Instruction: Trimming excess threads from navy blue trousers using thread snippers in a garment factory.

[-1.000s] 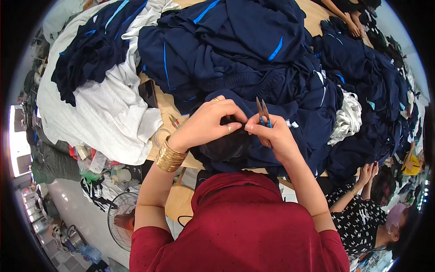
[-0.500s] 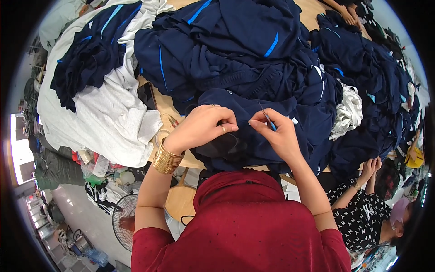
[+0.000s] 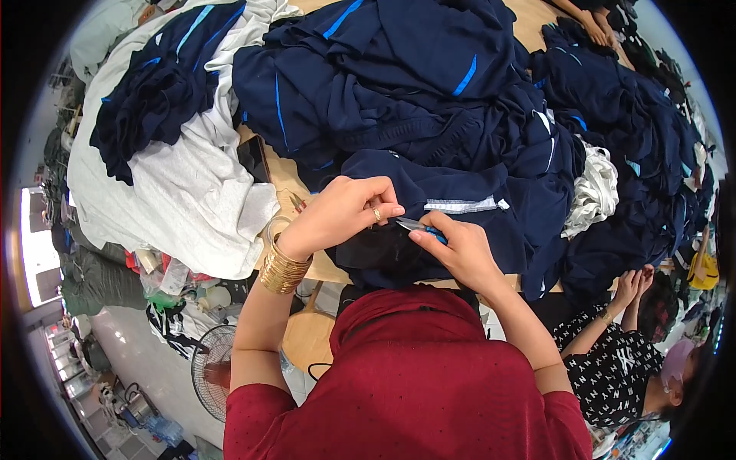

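Note:
My right hand [image 3: 462,249] grips a small pair of thread snips [image 3: 412,225] with a blue handle. The metal blades point left, close to the fingertips of my left hand [image 3: 349,205]. That left hand is closed in a pinch above a navy garment [image 3: 506,241]; what its fingers hold, perhaps a thread or an edge, is too small to make out. A white strip [image 3: 464,205] lies on the navy cloth just beyond the snips. Beneath my left fingers the cloth looks darker, nearly black.
A big heap of navy garments [image 3: 383,84] with blue stripes covers the table ahead. White cloth [image 3: 199,184] and a dark phone [image 3: 253,159] lie left. Bundled white strips [image 3: 594,188] are at right. A co-worker [image 3: 613,360] sits at lower right; a fan [image 3: 211,372] stands lower left.
The snips have swung from pointing up to pointing left, beside my left fingertips. My right hand has moved slightly down and left. The white strip now shows on the cloth.

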A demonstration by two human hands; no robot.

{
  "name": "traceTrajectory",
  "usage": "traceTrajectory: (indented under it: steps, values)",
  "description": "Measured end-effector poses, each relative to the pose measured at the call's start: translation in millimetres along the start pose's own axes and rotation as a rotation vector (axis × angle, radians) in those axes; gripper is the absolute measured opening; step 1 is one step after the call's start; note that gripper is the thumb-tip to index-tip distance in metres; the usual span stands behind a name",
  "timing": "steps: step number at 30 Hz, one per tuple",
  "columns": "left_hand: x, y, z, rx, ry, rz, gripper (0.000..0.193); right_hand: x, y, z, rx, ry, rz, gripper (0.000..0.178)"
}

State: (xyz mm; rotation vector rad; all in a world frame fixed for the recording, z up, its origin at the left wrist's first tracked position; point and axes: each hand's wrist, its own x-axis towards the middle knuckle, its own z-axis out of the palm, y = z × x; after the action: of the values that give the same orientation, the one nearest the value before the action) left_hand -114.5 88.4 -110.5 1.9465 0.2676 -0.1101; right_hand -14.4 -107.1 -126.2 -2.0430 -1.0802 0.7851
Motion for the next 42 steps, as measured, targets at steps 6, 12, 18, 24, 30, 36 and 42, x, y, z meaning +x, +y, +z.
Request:
traceTrajectory:
  steps: [6,12,18,24,30,36,42]
  values:
    - [-0.6,-0.1,0.1,0.015,-0.003,0.025,0.022,2.4,-1.1,2.9,-0.062,0.038,-0.066,0.030]
    - [0.5,-0.3,-0.7,0.048,-0.009,0.052,0.019,6.0,-5.2,-0.6,-0.142,0.063,-0.140,0.028]
    - [-2.6,1.8,-3.4,-0.039,0.047,0.026,0.017,13.2,-7.3,-7.6,-0.255,-0.006,-0.201,0.029]
    - [-9.6,-0.7,-24.9,0.151,0.340,0.102,0.016,23.4,-11.3,-19.4,-0.205,0.086,-0.129,0.028]
    - [-5.2,-2.8,-23.7,-0.052,0.369,0.024,0.017,43.2,-18.3,0.1,-0.269,0.181,-0.241,0.028]
    - [4.6,-5.8,-24.5,-0.031,0.384,0.110,0.017,49.2,-20.4,9.0,-0.301,0.202,-0.276,0.027]
    - [9.3,-1.6,-23.3,-0.055,0.337,0.112,0.017,52.4,-21.6,9.0,-0.380,0.250,-0.337,0.026]
